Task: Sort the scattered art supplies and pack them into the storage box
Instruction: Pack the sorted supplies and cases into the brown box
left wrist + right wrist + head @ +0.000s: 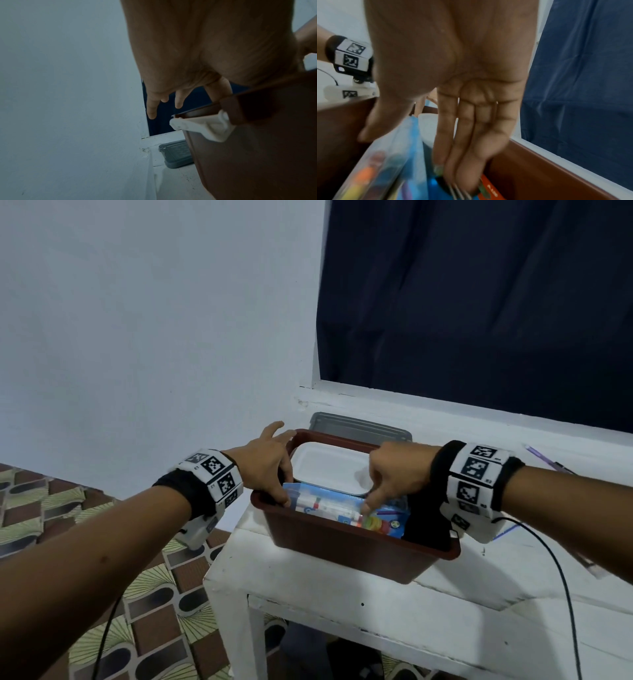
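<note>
A brown box (346,546) sits at the white desk's (308,587) corner; left hand (265,462) grips its rim; right hand (394,470), fingers straight, presses a blue marker pack (387,510) inside.

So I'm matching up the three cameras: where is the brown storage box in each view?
Head: brown storage box at lower centre, on the white table.
Left wrist: its outer wall fills the lower right.
Right wrist: its inner walls frame the bottom.
Shared landmark: dark blue curtain.
</note>
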### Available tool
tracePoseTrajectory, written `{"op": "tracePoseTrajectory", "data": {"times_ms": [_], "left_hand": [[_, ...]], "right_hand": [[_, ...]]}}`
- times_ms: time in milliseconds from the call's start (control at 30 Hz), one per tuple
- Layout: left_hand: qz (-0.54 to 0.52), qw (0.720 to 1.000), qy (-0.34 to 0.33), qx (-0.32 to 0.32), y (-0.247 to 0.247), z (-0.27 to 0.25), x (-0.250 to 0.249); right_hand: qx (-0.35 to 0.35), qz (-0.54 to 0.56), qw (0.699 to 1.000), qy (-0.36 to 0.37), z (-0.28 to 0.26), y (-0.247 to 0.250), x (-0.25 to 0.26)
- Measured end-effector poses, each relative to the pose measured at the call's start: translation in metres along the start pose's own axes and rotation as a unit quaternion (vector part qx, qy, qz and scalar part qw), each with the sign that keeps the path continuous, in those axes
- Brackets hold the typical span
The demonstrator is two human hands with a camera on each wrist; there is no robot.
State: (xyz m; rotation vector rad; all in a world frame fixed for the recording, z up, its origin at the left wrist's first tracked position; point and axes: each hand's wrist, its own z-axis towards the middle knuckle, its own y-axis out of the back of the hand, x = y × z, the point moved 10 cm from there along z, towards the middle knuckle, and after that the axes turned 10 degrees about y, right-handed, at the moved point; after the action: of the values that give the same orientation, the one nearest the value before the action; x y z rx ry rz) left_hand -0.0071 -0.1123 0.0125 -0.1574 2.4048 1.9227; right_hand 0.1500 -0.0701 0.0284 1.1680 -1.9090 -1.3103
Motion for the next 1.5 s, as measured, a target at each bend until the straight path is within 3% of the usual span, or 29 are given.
{"op": "tracePoseTrajectory", "data": {"times_ms": [100,300,567,1000,1100,1200,1333,1500], "left_hand": [[0.028,1.000,-0.004,0.003,-0.002,0.003,-0.002],[0.056,0.998,-0.021,-0.021,0.005,0.005,-0.008],[0.053,0.998,0.030,0.031,-0.004,0.014,0.002],[0.046,0.998,0.011,0.030,0.000,0.015,-0.005],[0.004,0.999,0.002,0.039,0.009,0.015,-0.006],[-0.010,1.000,0.008,0.015,0.030,0.018,-0.008],[-0.044,0.998,-0.043,-0.027,0.056,0.019,-0.044],[-0.062,0.989,-0.126,-0.048,0.069,0.028,-0.126]], "right_hand": [[0.080,-0.028,0.996,-0.009,-0.003,-0.031,0.004],[0.027,-0.109,0.994,0.000,0.002,-0.015,0.010],[0.028,-0.048,0.998,-0.020,0.005,-0.018,0.008],[0.015,-0.187,0.982,0.011,0.012,0.003,0.043],[0.022,-0.162,0.987,0.001,0.007,0.001,0.041],[0.026,-0.063,0.998,-0.005,-0.002,0.000,0.029],[-0.053,0.044,0.998,-0.015,-0.027,0.012,0.006],[-0.160,0.127,0.976,-0.074,-0.088,0.013,-0.034]]}}
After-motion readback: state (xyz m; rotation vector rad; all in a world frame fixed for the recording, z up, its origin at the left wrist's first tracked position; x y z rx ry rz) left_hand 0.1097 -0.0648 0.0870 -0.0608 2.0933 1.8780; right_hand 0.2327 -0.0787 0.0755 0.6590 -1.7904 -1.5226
